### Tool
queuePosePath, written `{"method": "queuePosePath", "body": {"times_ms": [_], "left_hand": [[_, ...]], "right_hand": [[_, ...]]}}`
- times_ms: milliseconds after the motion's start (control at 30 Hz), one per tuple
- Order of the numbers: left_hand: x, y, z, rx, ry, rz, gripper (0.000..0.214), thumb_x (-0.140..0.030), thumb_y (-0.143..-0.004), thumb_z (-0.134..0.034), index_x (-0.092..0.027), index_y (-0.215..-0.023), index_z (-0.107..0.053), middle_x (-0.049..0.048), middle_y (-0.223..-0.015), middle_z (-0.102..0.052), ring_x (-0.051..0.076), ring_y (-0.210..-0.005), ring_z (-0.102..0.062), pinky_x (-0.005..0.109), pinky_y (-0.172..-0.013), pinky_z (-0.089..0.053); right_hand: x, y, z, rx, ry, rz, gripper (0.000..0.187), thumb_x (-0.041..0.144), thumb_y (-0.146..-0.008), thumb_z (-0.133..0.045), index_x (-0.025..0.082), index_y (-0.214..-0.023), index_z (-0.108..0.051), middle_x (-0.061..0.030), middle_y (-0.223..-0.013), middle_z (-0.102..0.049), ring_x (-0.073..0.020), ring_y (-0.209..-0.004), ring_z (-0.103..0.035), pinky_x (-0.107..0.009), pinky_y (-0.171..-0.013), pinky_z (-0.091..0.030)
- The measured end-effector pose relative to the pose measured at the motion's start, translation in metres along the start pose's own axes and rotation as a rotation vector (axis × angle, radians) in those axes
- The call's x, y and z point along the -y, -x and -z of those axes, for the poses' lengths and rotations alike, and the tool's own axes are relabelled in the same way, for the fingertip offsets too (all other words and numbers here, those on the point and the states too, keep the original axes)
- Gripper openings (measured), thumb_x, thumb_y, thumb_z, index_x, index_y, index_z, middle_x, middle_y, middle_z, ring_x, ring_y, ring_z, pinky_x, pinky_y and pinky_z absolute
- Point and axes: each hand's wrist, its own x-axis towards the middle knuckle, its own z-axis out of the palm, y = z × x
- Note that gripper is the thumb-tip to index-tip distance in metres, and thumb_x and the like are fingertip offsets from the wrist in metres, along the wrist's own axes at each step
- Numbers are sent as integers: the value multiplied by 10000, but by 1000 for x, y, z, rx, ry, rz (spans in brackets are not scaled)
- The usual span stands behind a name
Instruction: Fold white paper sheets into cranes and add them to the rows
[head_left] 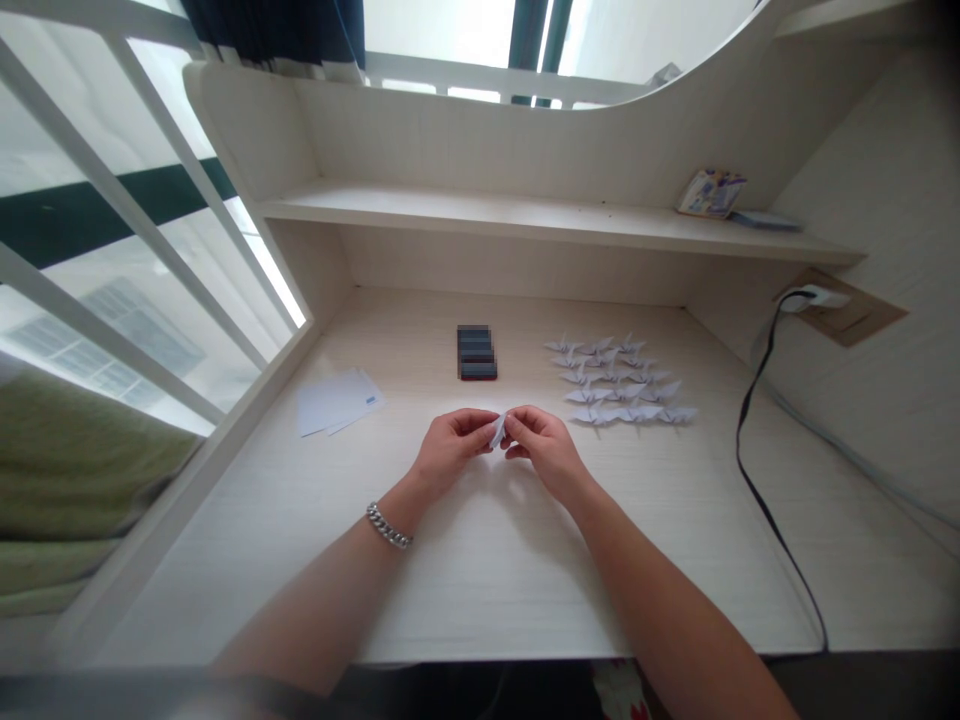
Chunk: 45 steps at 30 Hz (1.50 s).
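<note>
My left hand [452,447] and my right hand [541,443] meet over the middle of the pale wooden desk [480,560]. Both pinch a small folded piece of white paper [498,430] between their fingertips, held just above the desk top. A silver chain bracelet [388,526] is on my left wrist. To the right of my hands, several folded white paper cranes [619,382] lie in rows on the desk.
A dark blurred-out object [477,352] lies behind my hands. Loose white paper sheets [337,402] rest at the left. A black cable [757,440] runs from a wall socket [821,298] along the right side. A shelf [525,215] above holds a small card [711,192].
</note>
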Motion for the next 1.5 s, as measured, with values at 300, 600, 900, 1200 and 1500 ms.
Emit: {"method": "queuePosePath", "body": {"times_ms": [300,600,900,1200,1500], "left_hand": [[-1,-1,1,-21,-21,13,271,-279,-628,-743,-134,-755,-552,14,-642,-623,99,-580,-566,225,-565,-425],[1,-2,4,-28,-93,7,254,-295,-647,-725,-115,-787,-612,49,-712,-648,115,-636,-577,240,-611,-435],[0,-1,-3,-8,-132,-21,279,-319,-624,-738,-134,-737,-563,23,-682,-619,133,-675,-584,270,-649,-475],[-3,-1,-1,-33,2,36,223,-318,-675,-699,-131,-750,-605,35,-752,-615,132,-714,-580,288,-686,-480],[-9,3,-4,-180,-590,-291,165,-347,-696,-657,-183,-709,-655,44,-765,-609,159,-720,-541,251,-658,-425]], "right_hand": [[-4,-2,2,-17,59,33,274,417,-761,-572,164,-864,-602,-21,-720,-601,-120,-636,-569,-224,-525,-484],[-7,-1,0,-85,222,125,266,359,-759,-565,144,-905,-621,-52,-770,-647,-150,-670,-611,-260,-548,-509],[-7,2,-4,-121,269,203,244,280,-742,-587,161,-955,-595,-54,-798,-654,-155,-671,-620,-280,-600,-520],[-4,5,-8,-151,340,260,223,273,-775,-557,177,-973,-595,-54,-824,-645,-157,-725,-618,-252,-597,-507],[-2,7,-8,-188,557,371,212,241,-795,-512,197,-979,-607,-56,-852,-662,-170,-752,-626,-274,-625,-512]]}}
